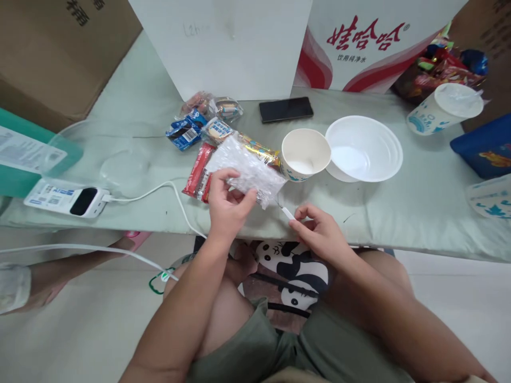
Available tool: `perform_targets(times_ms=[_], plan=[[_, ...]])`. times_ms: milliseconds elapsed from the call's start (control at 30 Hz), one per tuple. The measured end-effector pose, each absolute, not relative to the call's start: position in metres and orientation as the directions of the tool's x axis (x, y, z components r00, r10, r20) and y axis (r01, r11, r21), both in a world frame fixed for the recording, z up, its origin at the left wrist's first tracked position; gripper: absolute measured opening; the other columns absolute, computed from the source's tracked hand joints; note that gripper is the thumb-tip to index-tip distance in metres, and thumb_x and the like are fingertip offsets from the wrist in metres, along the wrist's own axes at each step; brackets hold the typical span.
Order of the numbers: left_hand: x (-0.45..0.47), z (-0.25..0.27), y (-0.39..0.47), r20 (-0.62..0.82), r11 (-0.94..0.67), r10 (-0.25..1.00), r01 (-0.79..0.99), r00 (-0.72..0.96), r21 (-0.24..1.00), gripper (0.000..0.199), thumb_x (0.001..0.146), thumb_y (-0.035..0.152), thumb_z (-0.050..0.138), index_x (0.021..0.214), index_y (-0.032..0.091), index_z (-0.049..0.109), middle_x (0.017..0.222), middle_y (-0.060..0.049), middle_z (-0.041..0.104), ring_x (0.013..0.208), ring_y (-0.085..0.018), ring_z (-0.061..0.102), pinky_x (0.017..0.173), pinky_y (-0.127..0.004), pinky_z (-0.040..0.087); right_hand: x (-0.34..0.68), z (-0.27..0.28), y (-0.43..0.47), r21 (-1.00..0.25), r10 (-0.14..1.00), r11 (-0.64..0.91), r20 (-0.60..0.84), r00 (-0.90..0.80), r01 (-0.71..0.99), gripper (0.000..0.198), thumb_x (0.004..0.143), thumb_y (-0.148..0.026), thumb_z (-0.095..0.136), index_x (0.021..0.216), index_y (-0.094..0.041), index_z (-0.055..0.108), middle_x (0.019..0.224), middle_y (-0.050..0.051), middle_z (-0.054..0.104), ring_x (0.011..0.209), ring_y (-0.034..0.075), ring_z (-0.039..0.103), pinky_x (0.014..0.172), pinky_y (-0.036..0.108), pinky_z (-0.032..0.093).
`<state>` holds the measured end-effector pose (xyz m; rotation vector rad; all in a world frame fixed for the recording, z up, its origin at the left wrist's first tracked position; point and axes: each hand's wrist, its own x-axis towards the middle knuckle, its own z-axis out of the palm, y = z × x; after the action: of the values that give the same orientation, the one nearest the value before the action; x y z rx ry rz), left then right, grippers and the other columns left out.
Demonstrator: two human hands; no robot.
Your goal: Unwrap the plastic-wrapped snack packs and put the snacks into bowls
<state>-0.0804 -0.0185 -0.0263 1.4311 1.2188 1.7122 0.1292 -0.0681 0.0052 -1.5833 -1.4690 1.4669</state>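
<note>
Pinches the little white stick [288,214] in the right hand [317,230], pointing it forward and left at the near right corner of the crinkly wrap [251,170]. Holds that wrap by its near side in the left hand [230,205].

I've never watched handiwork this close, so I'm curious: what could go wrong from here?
The white-handled tool in the right hand has its thin end close to the crinkled wrap by the left hand, and might tear it. The paper cup stands beside the wrap and could be knocked over. The white cable runs off the table by the left forearm, which might catch it.
</note>
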Motion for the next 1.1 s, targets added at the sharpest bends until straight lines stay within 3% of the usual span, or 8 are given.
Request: perform_targets(times_ms=[100, 233, 367, 600, 700, 767, 933, 1100], plan=[[-0.090, -0.032, -0.011, 0.385, -0.384, 0.879, 0.062, -0.280, 0.921, 0.057, 0.080, 0.025, 0.077, 0.124, 0.032, 0.040, 0.111, -0.001, 0.059, 0.089, -0.013, 0.067, 0.074, -0.024, 0.059, 0.154, -0.001, -0.064, -0.812, 0.988, -0.051, -0.125, -0.088, 0.581, 0.025, 0.087, -0.048, 0.064, 0.092, -0.023, 0.062, 0.073, 0.001, 0.066, 0.057, 0.015, 0.057, 0.054, 0.028, 0.043], [-0.092, -0.029, -0.013, 0.312, -0.251, 0.929, 0.284, -0.197, 0.926, 0.083, 0.078, 0.021, 0.077, 0.144, 0.032, 0.027, 0.135, -0.009, 0.056, 0.117, -0.021, 0.065, 0.099, -0.037, 0.057, 0.193, -0.015, -0.049, -0.476, 0.971, 0.178, 0.228, -0.075, 0.861, 0.022, 0.091, -0.041, 0.062, 0.094, -0.022, 0.072, 0.093, 0.010, 0.074, 0.080, 0.023, 0.065, 0.069, 0.035, 0.047], [-0.090, -0.020, -0.020, 0.162, -0.076, 0.980, 0.529, -0.117, 0.845, 0.066, 0.080, 0.023, 0.075, 0.139, 0.026, 0.045, 0.119, -0.007, 0.065, 0.101, -0.024, 0.069, 0.094, -0.040, 0.056, 0.209, -0.020, -0.040, -0.209, 0.922, 0.151, 0.381, -0.061, 0.966, 0.019, 0.093, -0.029, 0.058, 0.097, -0.021, 0.076, 0.094, 0.013, 0.075, 0.092, 0.030, 0.065, 0.080, 0.043, 0.047], [-0.090, -0.015, -0.019, 0.266, -0.080, 0.949, 0.684, -0.171, 0.725, 0.030, 0.080, 0.023, 0.073, 0.109, 0.023, 0.066, 0.112, -0.008, 0.064, 0.108, -0.026, 0.064, 0.101, -0.042, 0.053, 0.147, -0.018, -0.051, -0.479, 0.852, 0.511, 0.390, -0.349, 0.714, 0.032, 0.093, -0.030, 0.059, 0.123, -0.022, 0.065, 0.127, 0.016, 0.068, 0.117, 0.030, 0.065, 0.099, 0.047, 0.053], [-0.090, -0.017, -0.017, 0.224, -0.062, 0.957, 0.626, -0.183, 0.777, 0.016, 0.081, 0.022, 0.070, 0.097, 0.022, 0.067, 0.104, -0.005, 0.061, 0.092, -0.019, 0.063, 0.090, -0.036, 0.054, 0.119, -0.026, -0.046, -0.554, 0.813, 0.580, 0.340, -0.473, 0.597, 0.053, 0.092, -0.032, 0.060, 0.143, -0.020, 0.054, 0.151, 0.020, 0.052, 0.138, 0.033, 0.053, 0.107, 0.049, 0.048], [-0.091, -0.019, -0.014, 0.193, -0.053, 0.961, 0.553, -0.199, 0.831, 0.007, 0.084, 0.024, 0.066, 0.091, 0.022, 0.065, 0.097, -0.003, 0.061, 0.087, -0.017, 0.061, 0.085, -0.033, 0.053, 0.111, -0.030, -0.040, -0.568, 0.797, 0.591, 0.304, -0.521, 0.573, 0.058, 0.091, -0.027, 0.060, 0.147, -0.020, 0.052, 0.145, 0.018, 0.057, 0.133, 0.032, 0.055, 0.105, 0.048, 0.047], [-0.099, -0.020, -0.004, 0.136, -0.022, 0.890, 0.257, -0.435, 0.966, 0.012, 0.085, 0.028, 0.063, 0.078, 0.022, 0.055, 0.081, 0.000, 0.060, 0.076, -0.014, 0.059, 0.069, -0.026, 0.050, 0.134, -0.026, -0.036, -0.504, 0.779, 0.624, 0.342, -0.525, 0.597, 0.030, 0.090, -0.011, 0.052, 0.098, -0.027, 0.076, 0.090, 0.005, 0.069, 0.096, 0.022, 0.063, 0.090, 0.040, 0.043], [-0.104, -0.017, 0.002, -0.058, 0.051, 0.874, -0.027, -0.483, 0.998, 0.019, 0.079, 0.026, 0.059, 0.067, 0.022, 0.045, 0.061, 0.004, 0.047, 0.057, -0.011, 0.049, 0.053, -0.022, 0.041, 0.191, -0.018, -0.049, -0.401, 0.805, 0.570, 0.447, -0.390, 0.717, 0.026, 0.087, -0.012, 0.054, 0.071, -0.025, 0.070, 0.083, 0.004, 0.067, 0.094, 0.023, 0.064, 0.087, 0.042, 0.045]])
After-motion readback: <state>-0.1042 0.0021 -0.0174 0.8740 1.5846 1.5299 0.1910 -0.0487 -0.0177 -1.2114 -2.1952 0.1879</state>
